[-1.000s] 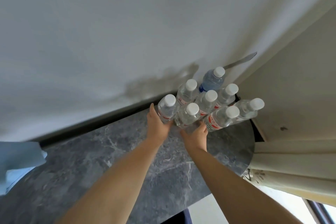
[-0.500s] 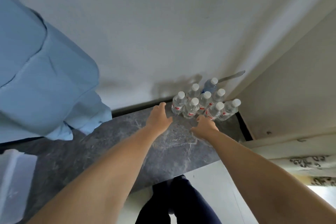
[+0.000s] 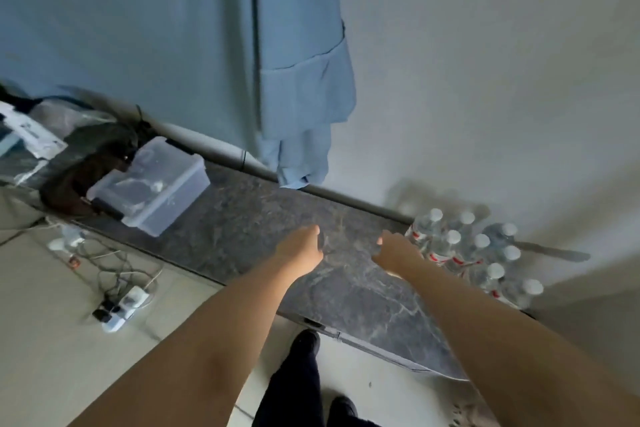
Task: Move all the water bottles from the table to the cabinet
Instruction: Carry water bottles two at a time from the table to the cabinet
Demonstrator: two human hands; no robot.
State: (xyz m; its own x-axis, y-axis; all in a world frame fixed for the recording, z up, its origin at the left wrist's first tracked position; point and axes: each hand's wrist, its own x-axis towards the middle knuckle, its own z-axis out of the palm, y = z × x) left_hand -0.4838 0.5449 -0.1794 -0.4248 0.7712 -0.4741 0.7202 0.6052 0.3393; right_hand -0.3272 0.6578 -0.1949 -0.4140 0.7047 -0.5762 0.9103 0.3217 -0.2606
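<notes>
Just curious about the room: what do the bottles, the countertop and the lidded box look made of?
Water bottles: clear thin plastic, white caps, see-through walls. Countertop: dark grey, pale veins, looks like marble or a laminate imitation. Storage box: translucent frosted plastic; contents show dimly through its lid.

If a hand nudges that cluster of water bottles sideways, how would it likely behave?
The water bottles look full, so probably heavy for their size. Tall, narrow and upright, an outer one could tip; once down, it would likely roll on the smooth marble top. Packed neighbours may brace each other.

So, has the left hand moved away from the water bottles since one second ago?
Yes. The left hand gripped a bottle then; now it hangs open over the dark countertop, well left of the water bottles.
</notes>
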